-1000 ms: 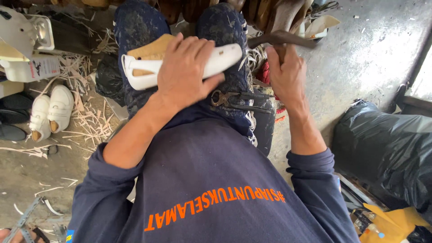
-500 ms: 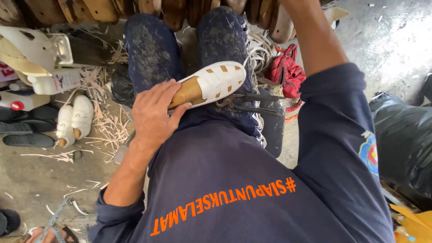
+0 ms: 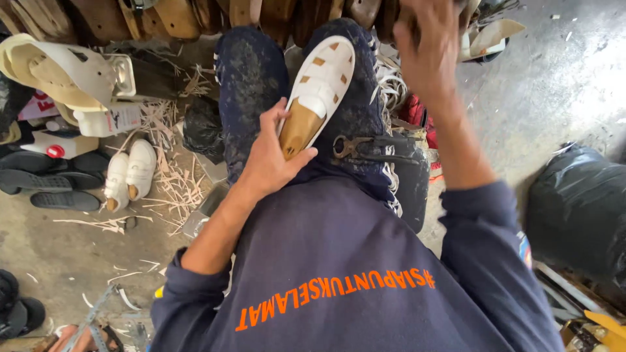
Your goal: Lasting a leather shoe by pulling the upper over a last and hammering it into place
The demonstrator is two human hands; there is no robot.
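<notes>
White shoe (image 3: 321,85) on its wooden last lies on the lap, heel gripped by left hand (image 3: 270,160).

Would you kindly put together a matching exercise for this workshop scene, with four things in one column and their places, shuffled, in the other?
Things:
1. white shoe upper on a wooden last
2. pincers
3. pair of small white shoes
4. black plastic bag

Places:
A. on the floor among wood shavings, to the person's left
B. on the lap, held at its heel end by the left hand
C. on the floor at the far right
D. lying on the right thigh, no hand on them

The right hand reaches up towards the row of lasts.

Pairs: 1-B, 2-D, 3-A, 4-C
</notes>
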